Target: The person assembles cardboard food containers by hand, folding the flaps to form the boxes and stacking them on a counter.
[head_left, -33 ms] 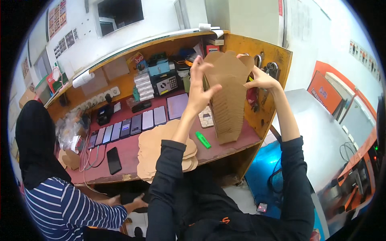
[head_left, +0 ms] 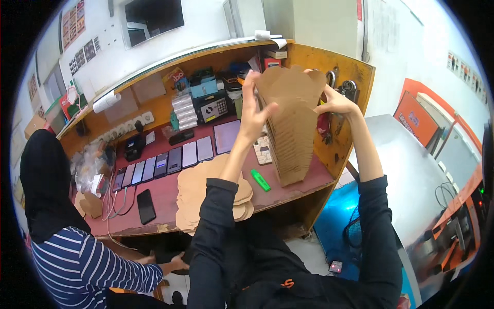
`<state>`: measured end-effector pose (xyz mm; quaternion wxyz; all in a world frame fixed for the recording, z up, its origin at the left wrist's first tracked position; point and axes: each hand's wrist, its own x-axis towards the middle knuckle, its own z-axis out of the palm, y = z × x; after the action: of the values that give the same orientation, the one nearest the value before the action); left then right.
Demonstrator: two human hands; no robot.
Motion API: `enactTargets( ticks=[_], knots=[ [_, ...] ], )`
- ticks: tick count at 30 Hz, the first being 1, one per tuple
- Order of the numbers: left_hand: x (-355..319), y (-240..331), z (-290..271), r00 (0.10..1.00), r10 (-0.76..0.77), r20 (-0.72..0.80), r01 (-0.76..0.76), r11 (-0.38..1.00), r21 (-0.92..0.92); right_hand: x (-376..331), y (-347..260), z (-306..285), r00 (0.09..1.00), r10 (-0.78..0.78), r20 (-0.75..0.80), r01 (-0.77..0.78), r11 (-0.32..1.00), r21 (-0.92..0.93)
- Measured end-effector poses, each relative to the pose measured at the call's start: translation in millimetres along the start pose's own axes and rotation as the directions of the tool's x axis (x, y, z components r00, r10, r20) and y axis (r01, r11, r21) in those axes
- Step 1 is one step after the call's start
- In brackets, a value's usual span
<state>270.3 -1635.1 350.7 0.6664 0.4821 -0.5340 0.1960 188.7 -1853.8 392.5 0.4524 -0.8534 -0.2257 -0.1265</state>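
A tall nested stack of brown cardboard food boxes (head_left: 293,139) stands at the right end of the maroon desktop. Its top box (head_left: 290,85) has rounded flaps spread upward. My left hand (head_left: 253,110) grips the top box's left side, fingers upright along the edge and thumb against the front. On the other side, my right hand (head_left: 337,102) holds the right edge, its thumb in front and fingers partly hidden behind the flap. Flat cardboard blanks (head_left: 206,190) lie piled left of the stack, partly under my left forearm.
A green highlighter (head_left: 260,180) and a patterned phone (head_left: 263,150) lie beside the stack. Several phones (head_left: 161,164) stand in a row, with a tablet (head_left: 227,136) at their right end. A co-worker in a striped top (head_left: 98,262) sits at left. A wooden side panel (head_left: 355,67) bounds the right.
My left hand has closed in on the top box's left side; its fingers no longer curl over the flap. The top box has shifted slightly left. My right hand stays on its edge.
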Motion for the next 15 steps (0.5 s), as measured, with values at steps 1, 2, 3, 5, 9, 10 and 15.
enactTargets(
  ticks=[1,2,3,5,9,10,15],
  knots=[
    [4,2,1,0.995,-0.091,-0.048,0.082,0.983,-0.163,-2,0,1,1.000,-0.024,0.012,0.022,0.994,0.111],
    [8,4,2,0.979,-0.188,-0.081,0.152,0.933,-0.325,-3,1,3,1.000,-0.027,0.013,0.025,0.993,0.112],
    [10,0,-1,0.979,-0.187,-0.083,0.151,0.935,-0.321,-5,-5,8,0.999,0.036,-0.034,-0.023,0.939,0.344],
    [12,-6,-9,0.969,-0.233,0.084,0.247,0.936,-0.251,3,11,13,0.992,0.054,-0.112,0.007,0.873,0.487],
    [-1,-12,-17,0.963,-0.255,0.086,0.267,0.945,-0.187,6,25,19,0.988,-0.077,-0.131,0.115,0.943,0.313],
    [-1,-16,-24,0.963,-0.258,0.081,0.269,0.946,-0.183,11,27,21,0.989,-0.079,-0.125,0.115,0.942,0.317],
    [2,-16,-10,0.976,-0.216,0.030,0.218,0.963,-0.158,32,29,41,0.956,-0.193,-0.220,0.285,0.786,0.548]
  ],
)
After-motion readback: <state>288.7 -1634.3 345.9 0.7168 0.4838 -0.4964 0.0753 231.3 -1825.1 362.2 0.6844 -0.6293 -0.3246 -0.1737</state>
